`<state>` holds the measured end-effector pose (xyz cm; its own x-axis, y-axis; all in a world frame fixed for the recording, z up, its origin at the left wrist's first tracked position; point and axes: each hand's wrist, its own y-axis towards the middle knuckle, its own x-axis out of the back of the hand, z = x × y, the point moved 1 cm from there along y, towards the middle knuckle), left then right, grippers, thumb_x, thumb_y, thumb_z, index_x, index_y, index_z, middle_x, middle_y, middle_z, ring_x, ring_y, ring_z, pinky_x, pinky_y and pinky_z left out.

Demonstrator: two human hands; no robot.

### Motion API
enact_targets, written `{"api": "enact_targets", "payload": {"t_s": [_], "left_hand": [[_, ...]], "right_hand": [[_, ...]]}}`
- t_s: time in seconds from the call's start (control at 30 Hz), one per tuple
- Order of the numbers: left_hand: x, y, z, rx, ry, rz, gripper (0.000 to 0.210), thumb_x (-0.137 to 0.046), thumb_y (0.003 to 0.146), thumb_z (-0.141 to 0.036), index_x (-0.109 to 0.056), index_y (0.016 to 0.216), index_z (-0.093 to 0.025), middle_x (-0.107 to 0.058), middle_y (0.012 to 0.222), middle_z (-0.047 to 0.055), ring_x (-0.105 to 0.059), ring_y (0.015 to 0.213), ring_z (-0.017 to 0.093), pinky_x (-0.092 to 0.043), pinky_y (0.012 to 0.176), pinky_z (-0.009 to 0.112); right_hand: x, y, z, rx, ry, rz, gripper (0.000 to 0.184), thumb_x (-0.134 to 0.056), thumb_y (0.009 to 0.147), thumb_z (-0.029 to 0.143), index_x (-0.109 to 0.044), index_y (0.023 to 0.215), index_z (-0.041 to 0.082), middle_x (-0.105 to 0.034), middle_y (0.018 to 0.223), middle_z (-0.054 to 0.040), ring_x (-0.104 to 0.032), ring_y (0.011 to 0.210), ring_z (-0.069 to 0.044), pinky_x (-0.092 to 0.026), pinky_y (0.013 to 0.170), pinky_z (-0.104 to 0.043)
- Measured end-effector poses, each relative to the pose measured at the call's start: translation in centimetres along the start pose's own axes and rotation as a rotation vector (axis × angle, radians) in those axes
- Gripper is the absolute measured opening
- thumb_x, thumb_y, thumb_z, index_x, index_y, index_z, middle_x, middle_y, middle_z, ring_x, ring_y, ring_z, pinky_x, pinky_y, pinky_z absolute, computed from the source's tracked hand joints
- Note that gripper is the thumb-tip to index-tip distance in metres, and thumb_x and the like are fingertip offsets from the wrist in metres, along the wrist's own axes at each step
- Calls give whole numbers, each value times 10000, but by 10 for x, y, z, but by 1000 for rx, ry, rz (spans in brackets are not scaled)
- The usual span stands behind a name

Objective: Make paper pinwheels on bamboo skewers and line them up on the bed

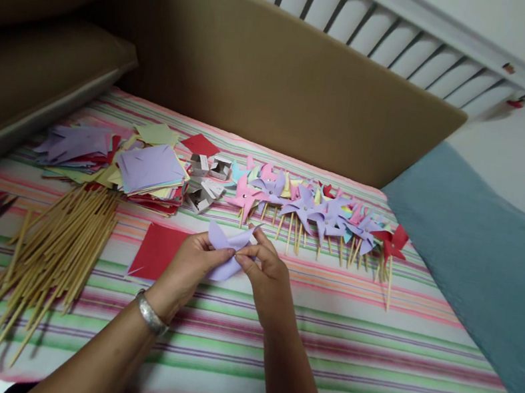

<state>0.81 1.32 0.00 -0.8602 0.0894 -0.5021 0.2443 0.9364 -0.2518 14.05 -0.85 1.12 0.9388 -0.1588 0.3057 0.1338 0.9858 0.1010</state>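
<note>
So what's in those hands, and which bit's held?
A lilac paper, partly folded: the left hand grips its left side, the right hand pinches near its middle.

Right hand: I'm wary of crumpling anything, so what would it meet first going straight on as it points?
Most likely the lilac paper, which the right hand touches; the left hand seems next, depth unclear.

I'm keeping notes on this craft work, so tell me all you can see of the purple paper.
The paper is light purple and looks thin. Its flaps curve up, loosely bent rather than creased flat. It is held over the striped cloth, right of the red square, with the left hand gripping one side and the right hand pinching near its middle. The hands cover parts, hiding its full outline.
</note>
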Motion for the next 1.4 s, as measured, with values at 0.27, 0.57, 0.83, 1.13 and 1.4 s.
{"api": "enact_targets", "payload": {"t_s": [0.27,0.57,0.83,1.13,1.4], "left_hand": [[-1,-1,2,-1,9,-10,220,-741,583,-236,-713,782,-144,-697,706,38,-598,624,138,-437,616,236],[-2,-4,0,37,-14,66,196,-723,621,-228,-714,796,-140,-709,758,55,-614,674,149,-453,666,252],[1,-2,0,56,47,39,154,-750,598,-207,-718,736,-147,-710,721,33,-603,633,118,-443,626,215],[-3,-4,0,28,19,37,172,-751,592,-195,-717,754,-147,-717,745,33,-613,656,126,-460,656,229],[-3,-5,1,3,17,27,177,-751,596,-197,-720,767,-159,-721,757,25,-615,660,122,-466,657,225]], "right_hand": [[-4,-2,4,0,85,-33,25,-624,696,227,-629,677,211,-616,896,-30,-576,896,-198,-428,840,-343],[-3,-2,3,-94,157,-65,80,-646,667,268,-625,674,190,-617,723,-6,-545,670,-149,-443,621,-266],[-2,-2,6,-128,179,-95,83,-659,642,259,-620,644,185,-622,707,-4,-542,652,-146,-429,620,-265],[-1,-3,7,-103,163,-82,71,-652,663,247,-621,653,184,-599,697,1,-534,665,-143,-417,622,-257],[-3,-3,5,-96,181,-87,67,-650,671,234,-622,660,174,-588,682,6,-513,646,-128,-402,609,-249]]}}
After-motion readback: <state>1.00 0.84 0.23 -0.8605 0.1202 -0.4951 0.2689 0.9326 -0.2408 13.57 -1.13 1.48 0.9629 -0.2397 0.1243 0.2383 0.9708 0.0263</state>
